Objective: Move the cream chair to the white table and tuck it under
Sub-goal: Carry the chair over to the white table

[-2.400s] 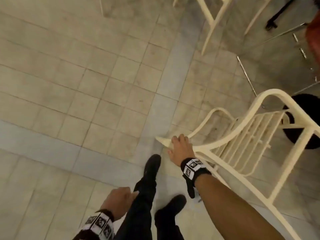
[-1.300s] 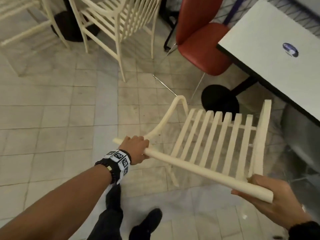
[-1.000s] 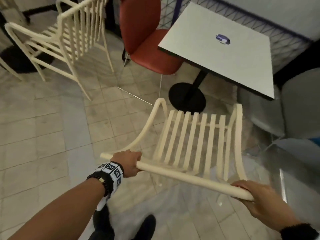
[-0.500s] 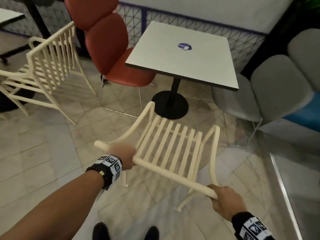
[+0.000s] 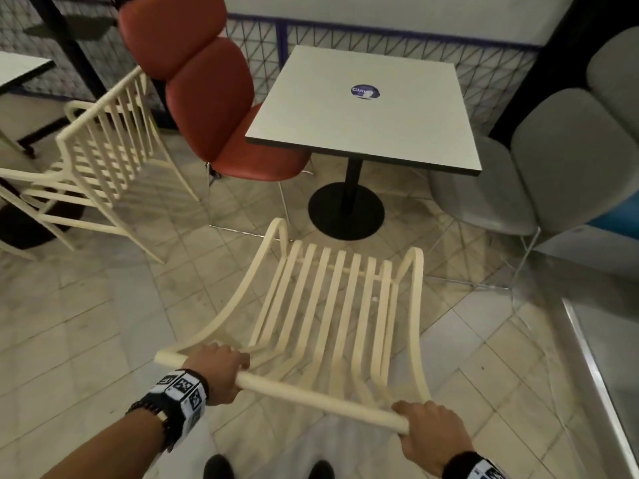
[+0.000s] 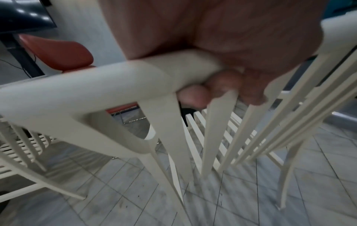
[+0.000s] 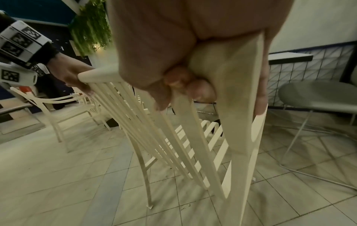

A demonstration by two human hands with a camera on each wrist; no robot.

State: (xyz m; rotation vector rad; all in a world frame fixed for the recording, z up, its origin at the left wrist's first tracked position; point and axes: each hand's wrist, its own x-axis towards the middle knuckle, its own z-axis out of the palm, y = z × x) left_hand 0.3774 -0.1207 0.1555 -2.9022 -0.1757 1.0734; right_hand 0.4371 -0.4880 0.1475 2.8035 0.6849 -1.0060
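Note:
The cream slatted chair (image 5: 332, 305) is in front of me, facing the white table (image 5: 366, 115), its seat front just short of the table's black round base (image 5: 345, 210). My left hand (image 5: 218, 369) grips the left end of the chair's top rail (image 5: 311, 397), fingers curled round it. My right hand (image 5: 428, 430) grips the rail's right end. In the left wrist view my fingers (image 6: 195, 97) wrap under the rail (image 6: 96, 85). The right wrist view shows my right fingers (image 7: 181, 79) curled round the rail corner above the chair's slats (image 7: 173, 145).
A red padded chair (image 5: 214, 98) stands at the table's left side, a grey one (image 5: 553, 160) at its right. Another cream chair (image 5: 100, 153) stands further left. A mesh fence (image 5: 380, 39) runs behind the table. A metal strip (image 5: 594, 368) crosses the tiled floor at right.
I have turned with the chair toward the white table and carried it closer. My right hand joined my left on the top rail; the chair now faces the table squarely.

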